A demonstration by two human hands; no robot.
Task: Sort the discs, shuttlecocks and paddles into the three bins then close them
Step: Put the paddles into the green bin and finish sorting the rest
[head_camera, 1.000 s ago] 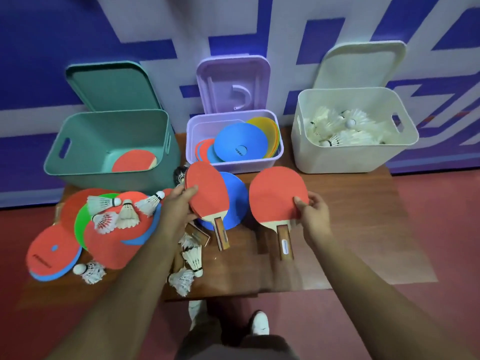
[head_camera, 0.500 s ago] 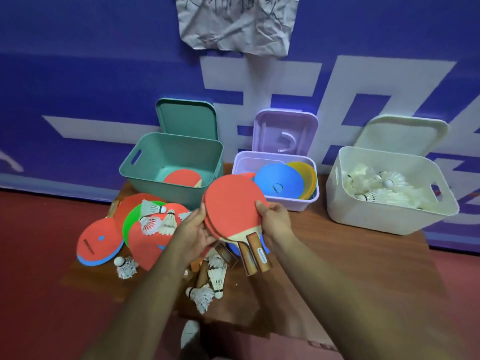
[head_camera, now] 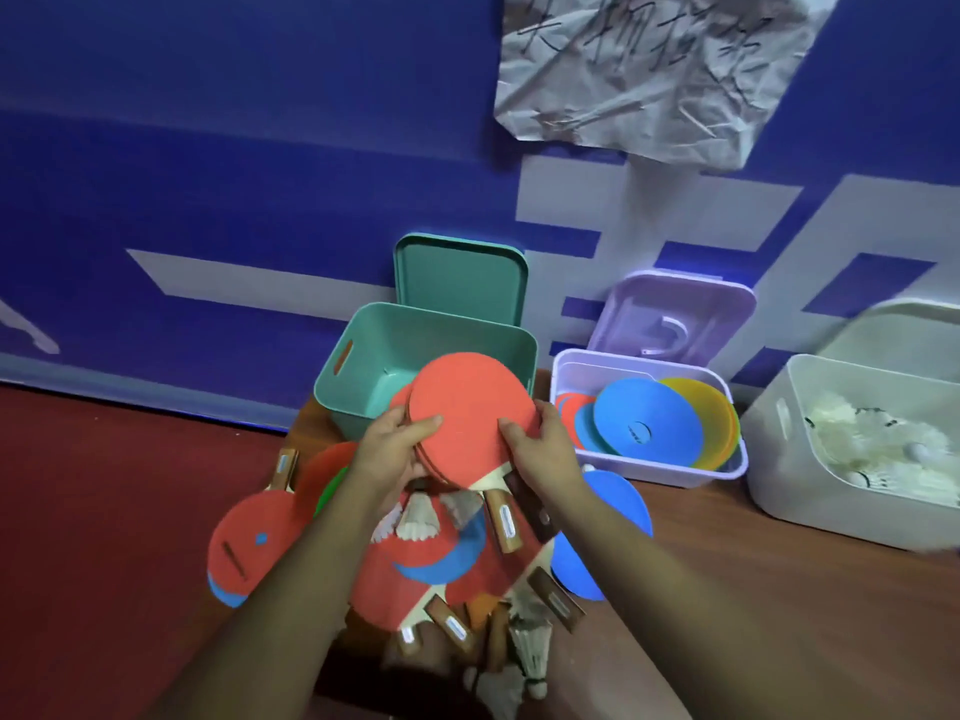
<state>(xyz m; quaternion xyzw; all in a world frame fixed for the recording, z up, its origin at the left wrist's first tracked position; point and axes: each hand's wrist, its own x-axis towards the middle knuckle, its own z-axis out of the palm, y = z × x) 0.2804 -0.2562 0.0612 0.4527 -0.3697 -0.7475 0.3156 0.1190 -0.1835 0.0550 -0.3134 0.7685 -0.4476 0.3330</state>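
Two stacked red paddles point(head_camera: 467, 407) hang over the front rim of the open green bin point(head_camera: 363, 356). My left hand point(head_camera: 395, 449) grips their left edge and my right hand point(head_camera: 540, 449) grips their right edge. The purple bin point(head_camera: 649, 472) holds blue, red and yellow discs point(head_camera: 647, 423). At the far right the white bin point(head_camera: 789, 459) contains shuttlecocks point(head_camera: 872, 444). More paddles point(head_camera: 384, 579), discs point(head_camera: 249, 543) and shuttlecocks point(head_camera: 415, 522) lie on the wooden table under my arms.
The green lid point(head_camera: 462, 278), purple lid point(head_camera: 670, 314) and white lid point(head_camera: 904, 330) lean against the blue wall behind their bins. A blue disc point(head_camera: 608, 527) lies on the table in front of the purple bin. Red floor is at the left.
The two paddles came together into one stack held by both hands, then rose and moved left and back to the green bin. My view has shifted left and up.
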